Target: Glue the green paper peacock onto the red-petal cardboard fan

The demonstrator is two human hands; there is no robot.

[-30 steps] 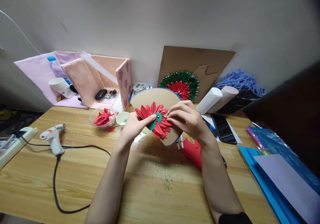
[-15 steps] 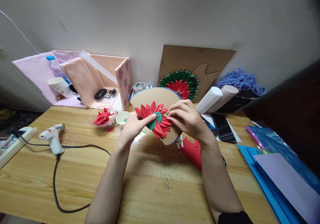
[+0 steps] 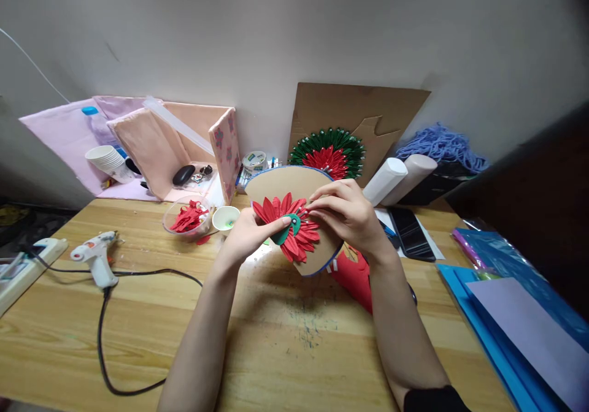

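My left hand [image 3: 248,235] grips the left edge of a round cardboard disc [image 3: 280,185] with a blue rim, held tilted above the wooden table [image 3: 276,338]. Red paper petals [image 3: 294,243] fan out on the disc around a green centre piece [image 3: 286,229], and my left thumb presses on that green piece. My right hand [image 3: 347,213] holds the disc's right side, its fingertips pinched on the petals beside the green centre. Both hands are closed on the disc.
A white glue gun [image 3: 94,259] with a black cord lies at the left. A clear bowl of red petals [image 3: 188,217] and a small paper cup [image 3: 226,217] stand behind my left hand. A finished red-green rosette [image 3: 329,151] leans on cardboard. A phone [image 3: 409,233] and blue sheets [image 3: 506,314] lie at the right.
Both hands and the disc have shifted slightly to the right and up in the picture; the grip on the disc and petals is the same.
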